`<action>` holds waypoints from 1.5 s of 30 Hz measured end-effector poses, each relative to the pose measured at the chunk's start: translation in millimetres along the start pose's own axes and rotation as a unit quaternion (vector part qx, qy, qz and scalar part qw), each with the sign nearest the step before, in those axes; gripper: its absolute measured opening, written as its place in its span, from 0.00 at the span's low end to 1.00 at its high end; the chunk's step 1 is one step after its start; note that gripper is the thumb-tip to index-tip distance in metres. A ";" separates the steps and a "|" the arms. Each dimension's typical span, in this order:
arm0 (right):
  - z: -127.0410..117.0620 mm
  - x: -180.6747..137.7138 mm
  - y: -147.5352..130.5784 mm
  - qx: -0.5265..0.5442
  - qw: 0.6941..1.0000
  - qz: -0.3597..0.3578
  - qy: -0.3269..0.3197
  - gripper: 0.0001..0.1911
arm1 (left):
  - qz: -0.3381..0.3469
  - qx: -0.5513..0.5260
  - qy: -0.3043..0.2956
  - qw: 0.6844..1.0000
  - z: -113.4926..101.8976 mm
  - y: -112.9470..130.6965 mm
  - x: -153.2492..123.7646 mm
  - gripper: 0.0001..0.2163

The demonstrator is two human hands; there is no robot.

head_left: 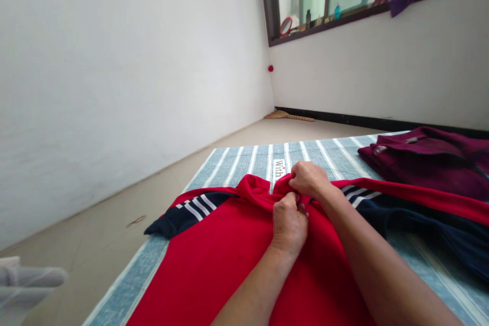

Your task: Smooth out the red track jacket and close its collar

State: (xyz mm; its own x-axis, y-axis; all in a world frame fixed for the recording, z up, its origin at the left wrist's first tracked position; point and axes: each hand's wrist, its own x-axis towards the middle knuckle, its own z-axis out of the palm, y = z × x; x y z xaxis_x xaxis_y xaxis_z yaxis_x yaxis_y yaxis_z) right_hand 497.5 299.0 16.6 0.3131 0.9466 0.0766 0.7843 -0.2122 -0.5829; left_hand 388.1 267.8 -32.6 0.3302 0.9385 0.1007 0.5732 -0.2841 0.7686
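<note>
A red sports top (214,254) with navy, white-striped sleeves lies spread over a blue-and-white striped cloth (229,163). My left hand (290,221) is closed on the red fabric just below the collar. Slightly above and to the right, my right hand (309,178) pinches the fabric at the collar. The two hands nearly touch, and the exact spot between their fingers is hidden. One sleeve (194,209) lies folded at the left, while the other stretches off to the right, partly behind my right forearm.
A folded maroon garment (428,158) rests on the cloth at the right. Against the far wall lies a wooden-looking item with a ridged handle (296,116). A round red mirror (286,26) and bottles line the windowsill. A thin loop (136,221) is on the floor.
</note>
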 end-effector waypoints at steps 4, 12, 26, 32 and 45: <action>-0.8 0.0 1.4 -0.037 0.999 -0.008 -0.014 0.04 | -0.007 -0.071 0.015 0.997 -0.9 -0.5 -1.7 0.09; -3.6 10.7 18.4 -0.001 0.999 -0.016 -0.046 0.16 | -0.071 -0.175 -0.003 0.982 -0.3 -2.1 5.7 0.08; 16.0 15.2 39.1 0.132 0.987 0.050 -0.076 0.21 | -0.098 -0.208 -0.014 0.973 0.1 -10.6 12.0 0.09; 19.4 17.1 35.6 0.134 0.989 0.056 -0.039 0.16 | -0.108 -0.224 -0.004 0.969 1.3 -10.0 11.4 0.09; 24.0 18.9 32.6 0.157 0.981 0.099 0.061 0.15 | -0.119 -0.228 0.000 0.966 -0.1 -5.3 11.0 0.08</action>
State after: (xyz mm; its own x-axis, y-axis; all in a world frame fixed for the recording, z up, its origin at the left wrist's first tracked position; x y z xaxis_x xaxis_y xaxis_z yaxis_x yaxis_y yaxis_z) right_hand 516.2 315.8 -20.3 0.5183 0.8549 0.0217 0.5037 -0.2848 -0.8156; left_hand 388.5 279.7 -35.5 0.2295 0.9668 -0.1128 0.2429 0.0553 0.9685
